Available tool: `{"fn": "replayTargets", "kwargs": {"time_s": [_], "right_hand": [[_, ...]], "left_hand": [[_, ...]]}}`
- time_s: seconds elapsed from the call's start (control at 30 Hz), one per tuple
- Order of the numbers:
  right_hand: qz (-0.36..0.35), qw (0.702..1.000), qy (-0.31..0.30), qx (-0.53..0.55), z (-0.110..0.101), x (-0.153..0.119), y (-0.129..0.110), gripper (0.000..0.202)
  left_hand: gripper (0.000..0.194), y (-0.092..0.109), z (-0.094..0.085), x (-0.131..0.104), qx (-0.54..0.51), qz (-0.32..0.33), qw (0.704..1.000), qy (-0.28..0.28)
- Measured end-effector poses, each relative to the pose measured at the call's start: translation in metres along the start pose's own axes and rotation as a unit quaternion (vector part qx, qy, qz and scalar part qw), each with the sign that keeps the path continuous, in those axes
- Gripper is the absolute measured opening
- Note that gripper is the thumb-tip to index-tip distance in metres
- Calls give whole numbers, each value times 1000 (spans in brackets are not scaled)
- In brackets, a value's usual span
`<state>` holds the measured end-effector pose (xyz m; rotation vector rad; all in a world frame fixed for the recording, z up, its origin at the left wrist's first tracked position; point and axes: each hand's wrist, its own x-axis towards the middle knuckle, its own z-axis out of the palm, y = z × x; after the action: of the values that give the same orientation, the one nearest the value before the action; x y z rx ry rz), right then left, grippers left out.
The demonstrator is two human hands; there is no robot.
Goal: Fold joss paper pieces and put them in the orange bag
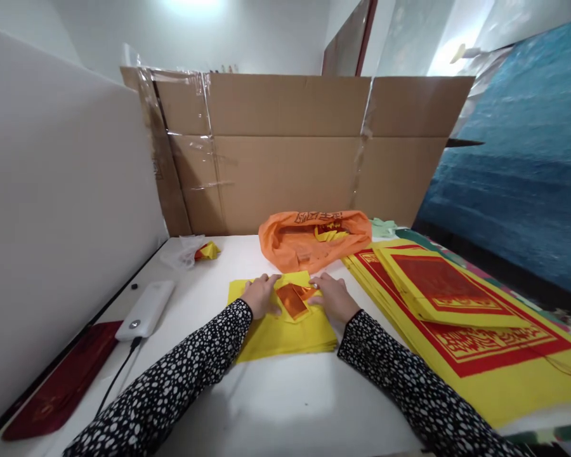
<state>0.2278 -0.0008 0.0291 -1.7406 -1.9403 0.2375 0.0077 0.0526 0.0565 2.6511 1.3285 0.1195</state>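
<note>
A small sheet of yellow paper with a shiny orange foil patch (pixel 292 302) lies partly folded on a stack of plain yellow paper (pixel 280 339). My left hand (pixel 261 296) grips the sheet's left side, with the fingers at its upper edge and the thumb lower down. On the other side, my right hand (pixel 335 297) has its fingers and thumb closed on the right part, where a strip of foil is bent over. The exact grip of the fingertips is partly hidden.
Behind the stack sits an orange plastic bag (pixel 285 251) with yellow and red folded pieces inside. Large yellow-and-red printed papers (pixel 457 285) are piled at right. A white power bank (pixel 146 310), a dark red pouch (pixel 66 381) and a clear bag (pixel 183 252) lie left. Cardboard (pixel 290 158) stands behind.
</note>
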Motion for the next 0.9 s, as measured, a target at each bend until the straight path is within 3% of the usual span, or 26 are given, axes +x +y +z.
{"fn": "replayTargets", "kwargs": {"time_s": [0.07,0.13,0.2,0.27,0.3,0.37,0.5,0.6,0.73,0.9], "right_hand": [[-17,1000,23,-2,-7,-2,-10,10],[-62,995,75,0,-15,-6,-21,4],[-134,983,125,-5,-21,-13,-30,4],[-211,969,126,-24,-20,-24,-36,8],[-246,963,108,-37,-18,-31,-37,13],[-302,949,59,-61,-10,-46,-37,21],[-357,931,-11,-73,4,-62,-31,27],[-328,944,-28,-32,4,-53,-28,28],[-198,978,-19,65,-7,-14,-28,15],[-105,974,-85,182,-3,36,-25,12]], "left_hand": [[77,-2,-3,-1,-13,-7,1000,26],[52,-4,-10,-6,-7,-2,996,86],[24,-7,-15,-15,14,27,985,168],[16,-11,-13,-30,39,90,969,227],[18,-14,-8,-38,47,125,962,237],[24,-19,8,-56,43,217,957,186],[34,-26,41,-80,-3,223,963,154],[32,-25,43,-81,-50,198,968,145],[29,-23,24,-61,-108,160,970,147],[30,-36,12,-33,-162,95,973,135]]}}
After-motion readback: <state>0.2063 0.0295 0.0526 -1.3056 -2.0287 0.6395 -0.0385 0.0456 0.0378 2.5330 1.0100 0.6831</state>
